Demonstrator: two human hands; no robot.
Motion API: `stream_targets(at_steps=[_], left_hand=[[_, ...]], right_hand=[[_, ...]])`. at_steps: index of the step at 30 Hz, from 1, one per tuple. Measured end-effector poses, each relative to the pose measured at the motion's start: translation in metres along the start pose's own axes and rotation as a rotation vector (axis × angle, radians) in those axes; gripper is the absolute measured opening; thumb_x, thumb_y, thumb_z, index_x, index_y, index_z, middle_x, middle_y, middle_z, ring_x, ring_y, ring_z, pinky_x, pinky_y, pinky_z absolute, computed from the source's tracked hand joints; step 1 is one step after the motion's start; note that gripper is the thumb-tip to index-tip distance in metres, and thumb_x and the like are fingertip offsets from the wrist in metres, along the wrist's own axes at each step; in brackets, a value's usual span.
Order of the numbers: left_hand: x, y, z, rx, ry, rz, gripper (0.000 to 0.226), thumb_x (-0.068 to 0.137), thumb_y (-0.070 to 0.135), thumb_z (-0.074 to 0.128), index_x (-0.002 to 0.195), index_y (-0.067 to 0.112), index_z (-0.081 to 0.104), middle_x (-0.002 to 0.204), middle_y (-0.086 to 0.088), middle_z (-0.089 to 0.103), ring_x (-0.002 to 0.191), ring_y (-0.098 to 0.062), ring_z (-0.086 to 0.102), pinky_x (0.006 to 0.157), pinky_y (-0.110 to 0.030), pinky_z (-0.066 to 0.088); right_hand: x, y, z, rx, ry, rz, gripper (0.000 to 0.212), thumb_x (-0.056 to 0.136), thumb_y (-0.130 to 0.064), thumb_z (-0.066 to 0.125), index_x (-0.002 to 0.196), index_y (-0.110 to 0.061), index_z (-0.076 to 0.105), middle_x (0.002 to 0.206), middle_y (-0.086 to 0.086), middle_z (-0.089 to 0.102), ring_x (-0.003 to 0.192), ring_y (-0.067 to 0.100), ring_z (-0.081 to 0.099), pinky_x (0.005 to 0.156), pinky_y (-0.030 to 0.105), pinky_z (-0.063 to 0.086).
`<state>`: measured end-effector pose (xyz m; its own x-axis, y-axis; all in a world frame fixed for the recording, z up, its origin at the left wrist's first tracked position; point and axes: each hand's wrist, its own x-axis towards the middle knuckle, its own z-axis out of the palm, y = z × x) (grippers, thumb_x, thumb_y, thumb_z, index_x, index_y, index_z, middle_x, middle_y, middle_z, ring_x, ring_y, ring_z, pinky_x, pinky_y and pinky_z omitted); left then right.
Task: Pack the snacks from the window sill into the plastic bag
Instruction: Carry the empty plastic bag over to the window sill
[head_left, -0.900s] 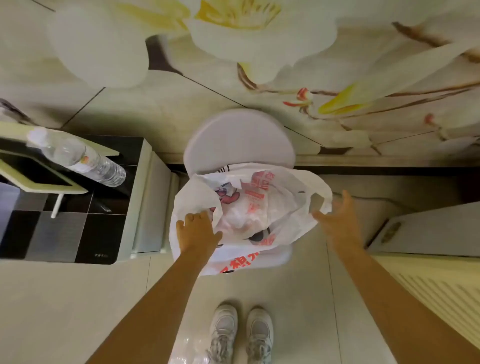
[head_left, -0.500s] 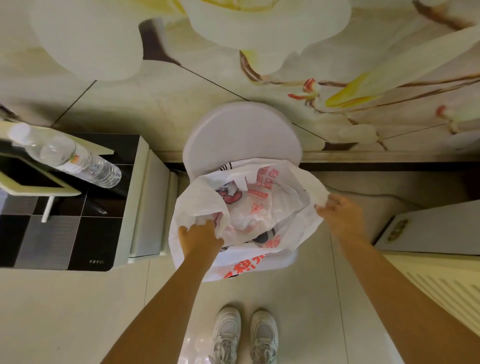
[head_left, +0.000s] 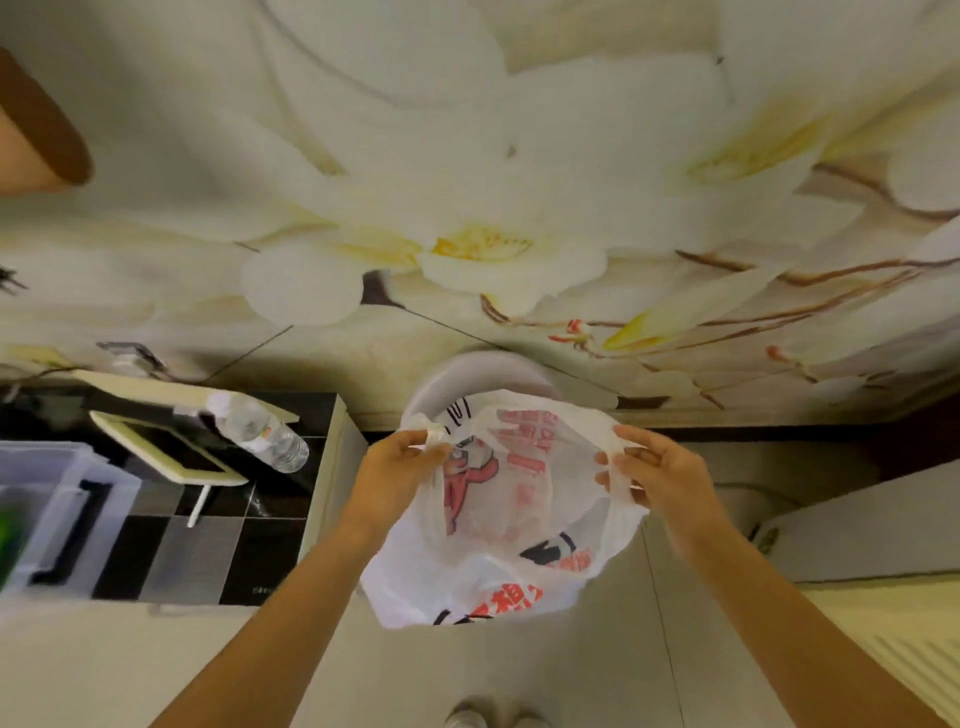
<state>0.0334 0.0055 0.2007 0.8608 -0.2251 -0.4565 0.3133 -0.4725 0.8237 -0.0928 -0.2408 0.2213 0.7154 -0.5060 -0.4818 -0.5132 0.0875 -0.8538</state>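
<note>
Your left hand (head_left: 397, 475) pinches the bunched left handle of the plastic bag (head_left: 498, 525), thumb and fingers curled tight round the twisted plastic at the bag's ten o'clock edge. Your right hand (head_left: 657, 473) grips the right handle at the bag's two o'clock edge, the fingers curled through and round the thin white film. Between the two hands the bag's mouth is stretched wide and faces you. The bag is white and half see-through, with red and black print on its sides, and pale shapes show dimly through the film; you cannot tell what they are. The bag hangs in front of a round white stool (head_left: 483, 376), whose top shows just past the bag at twelve o'clock; whether the bag's bottom touches the stool you cannot tell. At nine o'clock from the bag stands a low cabinet (head_left: 208, 525) with a dark checked top, and on it lie a clear water bottle (head_left: 262, 434) on its side and a pale frame (head_left: 166, 452). Farther at nine o'clock sits a clear plastic box (head_left: 62, 514). At six o'clock, at the bottom edge, the toes of your pale shoes (head_left: 491, 717) show on the floor. A wall (head_left: 467, 182) with large white flowers fills the upper half.
</note>
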Motion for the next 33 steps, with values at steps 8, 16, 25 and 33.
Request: stream_targets(at_steps=[8, 16, 25, 33], left_hand=[[-0.094, 0.157, -0.057, 0.068, -0.055, 0.149, 0.032, 0.085, 0.049, 0.063, 0.093, 0.020, 0.073, 0.089, -0.005, 0.074, 0.093, -0.028, 0.068, 0.093, -0.046, 0.051], [-0.192, 0.270, -0.094, 0.141, -0.150, 0.439, 0.027, 0.093, 0.036, 0.058, 0.100, 0.012, 0.070, 0.096, -0.008, 0.074, 0.089, -0.022, 0.068, 0.083, -0.034, 0.048], [-0.236, 0.332, -0.124, 0.186, -0.381, 0.660, 0.019, 0.093, 0.033, 0.061, 0.102, 0.018, 0.067, 0.086, -0.003, 0.076, 0.079, -0.020, 0.072, 0.079, -0.033, 0.052], [-0.246, 0.341, -0.124, 0.200, -0.671, 0.734, 0.018, 0.094, 0.026, 0.061, 0.107, 0.015, 0.067, 0.091, -0.007, 0.076, 0.086, -0.025, 0.072, 0.095, -0.051, 0.050]], right_hand=[[-0.111, -0.147, -0.053, 0.052, -0.042, -0.102, 0.030, 0.090, 0.001, 0.059, 0.117, -0.012, 0.062, 0.099, 0.012, 0.072, 0.084, 0.029, 0.071, 0.081, 0.046, 0.056], [-0.207, -0.221, -0.082, 0.043, 0.056, -0.244, 0.028, 0.088, -0.007, 0.064, 0.111, -0.023, 0.063, 0.096, 0.004, 0.074, 0.087, 0.024, 0.071, 0.086, 0.047, 0.055], [-0.295, -0.260, -0.081, 0.046, 0.203, -0.418, 0.039, 0.086, 0.005, 0.058, 0.116, -0.019, 0.062, 0.085, 0.003, 0.075, 0.076, 0.020, 0.073, 0.072, 0.046, 0.058], [-0.367, -0.246, -0.057, 0.199, 0.448, -0.462, 0.041, 0.087, 0.006, 0.059, 0.110, -0.027, 0.062, 0.072, 0.006, 0.069, 0.079, 0.020, 0.070, 0.071, 0.040, 0.058]])
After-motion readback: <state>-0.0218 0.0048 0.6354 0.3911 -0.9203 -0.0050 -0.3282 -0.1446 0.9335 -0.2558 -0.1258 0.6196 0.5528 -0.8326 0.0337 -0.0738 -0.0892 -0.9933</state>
